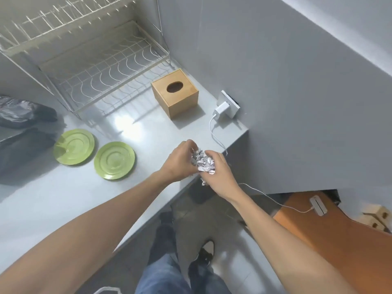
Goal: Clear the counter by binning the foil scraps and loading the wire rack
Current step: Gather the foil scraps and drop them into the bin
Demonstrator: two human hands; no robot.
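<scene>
Crumpled silver foil scraps (203, 162) are bunched between both my hands above the counter's front right edge. My left hand (180, 161) cups the foil from the left, and my right hand (220, 177) presses it from the right, with a bit of foil hanging below. Two green plates (73, 147) (114, 160) lie flat side by side on the grey counter (63, 198). The white two-tier wire rack (101, 66) stands at the back left with nothing on it.
A black bin bag (23, 128) sits at the counter's left edge. A wooden tissue box (175, 96) stands beside the rack. A white charger (221, 110) is plugged into the wall socket, its cable trailing down to a device on an orange surface (331, 234).
</scene>
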